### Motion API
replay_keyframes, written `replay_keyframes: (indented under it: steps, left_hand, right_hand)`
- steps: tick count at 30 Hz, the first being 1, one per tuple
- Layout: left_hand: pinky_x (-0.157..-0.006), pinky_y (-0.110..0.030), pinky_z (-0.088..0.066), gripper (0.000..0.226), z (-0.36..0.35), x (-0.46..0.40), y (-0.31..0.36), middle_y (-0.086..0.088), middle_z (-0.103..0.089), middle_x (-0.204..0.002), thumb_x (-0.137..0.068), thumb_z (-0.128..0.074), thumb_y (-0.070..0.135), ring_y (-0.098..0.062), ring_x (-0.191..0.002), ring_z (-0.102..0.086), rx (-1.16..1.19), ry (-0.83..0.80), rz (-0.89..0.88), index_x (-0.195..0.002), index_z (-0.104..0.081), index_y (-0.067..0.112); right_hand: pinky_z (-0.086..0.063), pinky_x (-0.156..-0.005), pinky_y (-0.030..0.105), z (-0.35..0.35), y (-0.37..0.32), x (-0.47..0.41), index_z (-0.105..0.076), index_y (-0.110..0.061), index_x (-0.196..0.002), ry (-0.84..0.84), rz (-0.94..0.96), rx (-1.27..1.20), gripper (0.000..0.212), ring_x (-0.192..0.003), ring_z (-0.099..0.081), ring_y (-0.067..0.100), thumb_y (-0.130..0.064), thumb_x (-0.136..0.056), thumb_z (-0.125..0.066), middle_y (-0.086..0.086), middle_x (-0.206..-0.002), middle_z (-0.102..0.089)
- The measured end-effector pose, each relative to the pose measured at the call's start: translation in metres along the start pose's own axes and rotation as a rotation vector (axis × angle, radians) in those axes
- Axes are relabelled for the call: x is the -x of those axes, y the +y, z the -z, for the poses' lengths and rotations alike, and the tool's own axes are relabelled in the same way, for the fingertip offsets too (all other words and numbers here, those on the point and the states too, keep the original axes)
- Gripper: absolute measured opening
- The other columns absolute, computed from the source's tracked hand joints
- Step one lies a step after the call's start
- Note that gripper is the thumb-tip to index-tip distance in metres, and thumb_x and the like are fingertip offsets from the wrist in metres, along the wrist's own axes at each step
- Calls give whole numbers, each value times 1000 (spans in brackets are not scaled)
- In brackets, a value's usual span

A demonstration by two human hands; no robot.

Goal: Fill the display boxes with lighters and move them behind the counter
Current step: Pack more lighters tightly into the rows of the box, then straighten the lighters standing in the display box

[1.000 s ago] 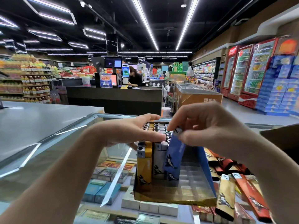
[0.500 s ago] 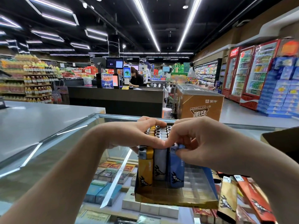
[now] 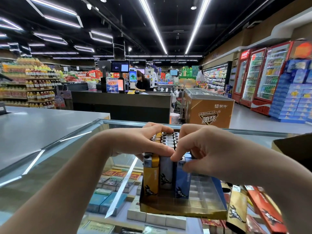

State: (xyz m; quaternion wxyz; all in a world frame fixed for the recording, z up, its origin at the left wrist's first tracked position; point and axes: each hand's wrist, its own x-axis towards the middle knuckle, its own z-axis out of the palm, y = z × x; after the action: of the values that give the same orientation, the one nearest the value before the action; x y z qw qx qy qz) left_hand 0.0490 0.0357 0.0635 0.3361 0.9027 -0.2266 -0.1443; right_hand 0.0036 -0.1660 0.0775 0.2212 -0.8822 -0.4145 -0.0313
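Resting on the glass-topped display counter (image 3: pixel 70 149), the gold cardboard display box (image 3: pixel 182 212) sits at 6 o'clock. Left hand (image 3: pixel 143 141) lies flat over packed rows; right hand (image 3: pixel 199 149) pinches the blue plastic lighter (image 3: pixel 181 179). Uneven pressure may tip neighbouring lighters into unfilled front slots.

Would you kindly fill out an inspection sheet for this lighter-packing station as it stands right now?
Surface: glass counter, cigarette packs visible beneath.
Job's things: display box partly filled; front row holds yellow lighter, grey lighter, blue lighter, rest of that row empty.
Clutter: loose lighters lying right of the box.
Grips: left hand rests on the lighter tops; right hand pinches the blue lighter's top.
Cables: nothing seen.
Surroundings: checkout desk, freezer chest, drink fridges.
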Motion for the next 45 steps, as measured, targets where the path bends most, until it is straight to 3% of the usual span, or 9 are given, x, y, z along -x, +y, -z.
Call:
replay_keyframes:
  steps: [3, 7, 11, 23, 28, 34, 38, 40, 45]
  left_hand:
    - [-88, -22, -51, 80, 0, -1, -1, 17, -22, -141, -57, -66, 62, 0, -110, -46, 15, 3, -5, -128, -31, 50]
    - [-86, -29, -54, 71, -1, -3, -1, 20, -33, -126, -59, -68, 57, -8, -106, -54, 82, 16, 25, -123, -36, 52]
    - [-83, -26, -55, 79, -2, -7, -1, 22, -32, -123, -57, -68, 59, -8, -103, -55, 76, 44, 32, -129, -37, 50]
    - [-64, -20, -53, 70, -5, -23, -17, 14, -41, -124, -75, -51, 63, -9, -112, -43, 505, 187, -59, -135, -38, 30]
    - [-86, -35, -50, 45, -9, -48, -60, -6, -50, -130, -92, -53, 28, -18, -107, -52, -54, 695, 48, -135, -42, 18]
    - [-114, -52, -9, 58, -17, -72, -95, 1, -20, -155, -95, -36, 49, -24, -144, -11, -453, 552, 332, -146, -23, 27]
    - [-83, -33, -50, 34, -22, -72, -96, 0, -63, -109, -95, -46, 38, -16, -97, -60, -402, 606, 261, -122, -55, 19]
    - [-62, -23, -46, 22, -22, -70, -90, 4, -63, -87, -93, -51, 33, -10, -76, -58, -463, 694, 205, -105, -63, 19]
    - [-63, -21, -45, 21, -17, -63, -82, -1, -62, -90, -92, -54, 26, -10, -72, -56, -400, 701, 173, -108, -59, 13]
  right_hand:
    - [-38, -61, 13, 3, 4, -3, -73, -31, -77, 56, 3, -195, 5, -67, -49, -6, -33, -73, -73, -20, -81, -51]
    - [-38, -67, 19, 3, 43, -13, -65, -32, -89, 525, -203, -79, 8, -74, -47, 2, -34, -81, -64, -9, -91, -53]
    - [-42, -81, 30, -10, 77, -17, -52, -18, -118, 326, -550, 32, 30, -97, -50, 18, -18, -88, -55, 5, -110, -52]
    - [-40, -68, 32, -10, 91, -15, -57, -15, -88, 447, -518, 34, 27, -86, -53, 25, 7, -77, -45, 9, -88, -60]
    - [-45, -72, 35, -12, 92, -16, -56, -15, -90, 444, -540, 69, 27, -86, -54, 24, 6, -77, -45, 8, -88, -60]
    - [-43, -63, 32, -14, 98, -16, -53, -18, -86, 437, -531, 59, 25, -79, -54, 19, 4, -78, -45, 2, -81, -58]
    - [-37, -57, 22, -15, 101, -17, -52, -19, -88, 435, -520, 73, 24, -76, -51, 13, 3, -80, -45, -2, -80, -55]
    - [-35, -56, 20, -15, 101, -17, -52, -19, -89, 439, -519, 77, 24, -76, -50, 11, 2, -80, -45, -3, -80, -55]
    - [-40, -59, 26, -14, 100, -17, -51, -22, -88, 424, -545, 60, 21, -77, -52, 11, -2, -81, -47, 0, -84, -58]
